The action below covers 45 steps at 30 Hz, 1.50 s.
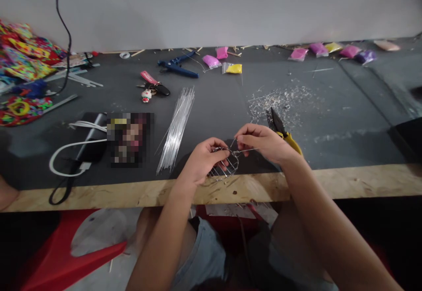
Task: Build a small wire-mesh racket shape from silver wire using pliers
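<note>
Near the wooden front edge of the table, my left hand (207, 159) is closed around a small round wire frame (227, 169) with crossing silver wires inside its rim. My right hand (257, 140) pinches a thin silver wire (245, 150) that meets the frame at its upper right. Yellow-handled pliers (285, 133) with dark jaws lie just beyond my right wrist, partly hidden by it. A bundle of straight silver wires (176, 132) rests to the left of my left hand.
Wire clippings (286, 102) are scattered beyond the pliers. Blue pliers (180, 65), keys (161, 89) and colourful small bags (233, 68) lie farther back. A power bank (89, 143) with a white cable sits left. Bright packaging (28, 53) is piled far left. Another person's arm (6, 193) shows at the left edge.
</note>
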Each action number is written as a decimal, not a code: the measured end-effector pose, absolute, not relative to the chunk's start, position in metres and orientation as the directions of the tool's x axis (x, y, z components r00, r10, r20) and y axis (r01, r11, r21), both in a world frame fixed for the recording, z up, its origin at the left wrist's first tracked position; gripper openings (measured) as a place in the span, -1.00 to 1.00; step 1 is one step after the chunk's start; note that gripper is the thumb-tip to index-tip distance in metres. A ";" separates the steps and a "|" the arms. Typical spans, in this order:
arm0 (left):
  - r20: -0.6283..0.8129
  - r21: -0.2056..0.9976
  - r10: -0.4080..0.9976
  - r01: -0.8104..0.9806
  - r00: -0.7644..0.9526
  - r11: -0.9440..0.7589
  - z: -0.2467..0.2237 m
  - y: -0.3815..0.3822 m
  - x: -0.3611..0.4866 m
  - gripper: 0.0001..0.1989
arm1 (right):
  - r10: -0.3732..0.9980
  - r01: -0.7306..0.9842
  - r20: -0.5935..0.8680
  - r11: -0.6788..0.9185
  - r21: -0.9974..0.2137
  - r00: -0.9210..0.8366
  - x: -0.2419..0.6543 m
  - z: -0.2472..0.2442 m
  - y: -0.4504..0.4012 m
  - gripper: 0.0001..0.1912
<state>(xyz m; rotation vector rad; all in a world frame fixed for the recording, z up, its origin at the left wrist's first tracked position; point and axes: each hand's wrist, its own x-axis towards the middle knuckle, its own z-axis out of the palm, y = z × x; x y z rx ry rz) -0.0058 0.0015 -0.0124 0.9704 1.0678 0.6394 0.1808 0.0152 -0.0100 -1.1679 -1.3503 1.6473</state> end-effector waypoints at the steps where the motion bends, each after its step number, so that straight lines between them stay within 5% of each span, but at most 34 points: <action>1: -0.430 0.886 0.820 0.004 0.377 0.463 -0.012 0.001 -0.006 -0.87 | 0.915 0.019 -0.208 -0.215 -0.977 -0.346 0.181 -0.011 0.015 -0.86; 6: -0.456 0.871 0.799 0.011 0.392 0.491 -0.010 -0.001 -0.005 -0.87 | 0.897 0.139 -0.228 -0.189 -0.972 -0.380 0.181 -0.009 0.016 -0.85; 17: -0.454 0.862 0.801 -0.033 0.390 0.505 -0.015 0.000 -0.003 -0.84 | 0.875 0.425 -0.088 0.141 -0.894 -0.476 0.179 -0.004 0.017 -0.89; 25: -0.431 0.875 0.806 -0.031 0.405 0.483 -0.016 0.000 -0.002 -0.82 | 0.897 0.235 -0.223 -0.139 -0.962 -0.381 0.180 -0.014 0.015 -0.79; 38: -0.405 0.886 0.849 -0.086 0.339 0.456 -0.015 0.000 -0.004 -0.86 | 0.873 -0.050 -0.311 -0.355 -0.934 -0.376 0.182 -0.004 0.014 -0.87; 45: -0.474 0.849 0.795 -0.045 0.378 0.527 -0.012 -0.002 0.001 -0.89 | 0.817 0.160 -0.317 -0.274 -0.948 -0.481 0.186 -0.005 0.016 -0.92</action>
